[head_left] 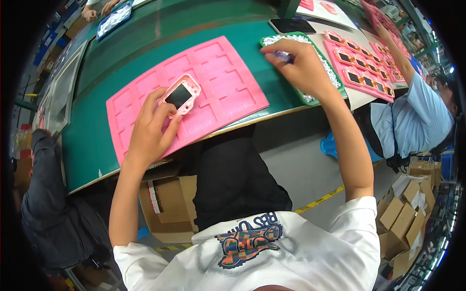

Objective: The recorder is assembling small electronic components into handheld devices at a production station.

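My left hand grips a small pink casing with a dark screen, tilted above a pink foam tray. The casing looks like the shell of a toy camera, and small parts sit along its right side. The tray has square recesses in rows. To the right, my right hand hovers over a green tray full of small white pieces. Its thumb and forefinger are closed around a small clear, bluish object, whose kind I cannot make out.
Several screened pink casings sit on another pink tray at the right. A black phone-like slab lies behind the green tray. A blue tray holds white parts at the far left. Co-workers sit on both sides; cardboard boxes stand below.
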A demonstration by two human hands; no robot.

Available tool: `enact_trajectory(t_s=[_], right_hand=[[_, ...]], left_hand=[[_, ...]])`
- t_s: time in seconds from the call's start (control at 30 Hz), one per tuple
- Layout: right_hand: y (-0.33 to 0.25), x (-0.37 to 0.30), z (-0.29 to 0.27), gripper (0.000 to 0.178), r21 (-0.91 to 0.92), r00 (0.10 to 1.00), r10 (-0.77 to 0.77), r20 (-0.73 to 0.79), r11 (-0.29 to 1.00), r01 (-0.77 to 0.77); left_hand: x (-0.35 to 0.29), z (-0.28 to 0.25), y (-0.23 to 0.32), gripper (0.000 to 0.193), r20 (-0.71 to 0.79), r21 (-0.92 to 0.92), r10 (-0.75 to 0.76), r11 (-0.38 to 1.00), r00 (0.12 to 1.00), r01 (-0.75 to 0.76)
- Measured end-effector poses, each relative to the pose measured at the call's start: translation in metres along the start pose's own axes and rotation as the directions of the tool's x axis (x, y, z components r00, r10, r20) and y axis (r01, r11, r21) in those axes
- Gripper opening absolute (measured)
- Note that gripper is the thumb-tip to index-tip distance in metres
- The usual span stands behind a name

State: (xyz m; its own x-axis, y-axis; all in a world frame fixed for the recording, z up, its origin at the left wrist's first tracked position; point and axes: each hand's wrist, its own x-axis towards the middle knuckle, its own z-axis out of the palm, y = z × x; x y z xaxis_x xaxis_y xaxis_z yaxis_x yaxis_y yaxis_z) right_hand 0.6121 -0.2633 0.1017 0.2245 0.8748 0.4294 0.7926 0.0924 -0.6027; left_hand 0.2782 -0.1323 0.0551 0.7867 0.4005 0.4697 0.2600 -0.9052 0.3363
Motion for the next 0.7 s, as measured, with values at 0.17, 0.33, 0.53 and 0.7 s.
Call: enact_trajectory(t_s=[0.17, 0.33, 0.53, 0.7], right_hand=[[-0.026, -0.007, 0.046, 0.020, 0.001, 0.977, -0.124, 0.172, 0.992, 0.125], [-0.031, -0.013, 0.074, 0.020, 0.062, 0.977, -0.161, 0.142, 0.986, 0.153], [-0.036, -0.017, 0.085, 0.020, -0.019, 0.960, -0.133, 0.247, 0.990, 0.142], [-0.034, -0.017, 0.087, 0.020, -0.022, 0.962, -0.147, 0.231, 0.987, 0.157]], left_hand=[[-0.004, 0.001, 0.009, 0.029, -0.084, 0.101, 0.060, 0.994, 0.995, -0.051], [-0.010, 0.010, 0.012, 0.041, -0.135, 0.123, 0.098, 0.989, 0.986, -0.081], [-0.014, 0.018, 0.011, 0.045, -0.173, 0.120, 0.091, 0.990, 0.981, -0.070], [-0.014, 0.019, 0.009, 0.045, -0.176, 0.103, 0.074, 0.993, 0.982, -0.056]])
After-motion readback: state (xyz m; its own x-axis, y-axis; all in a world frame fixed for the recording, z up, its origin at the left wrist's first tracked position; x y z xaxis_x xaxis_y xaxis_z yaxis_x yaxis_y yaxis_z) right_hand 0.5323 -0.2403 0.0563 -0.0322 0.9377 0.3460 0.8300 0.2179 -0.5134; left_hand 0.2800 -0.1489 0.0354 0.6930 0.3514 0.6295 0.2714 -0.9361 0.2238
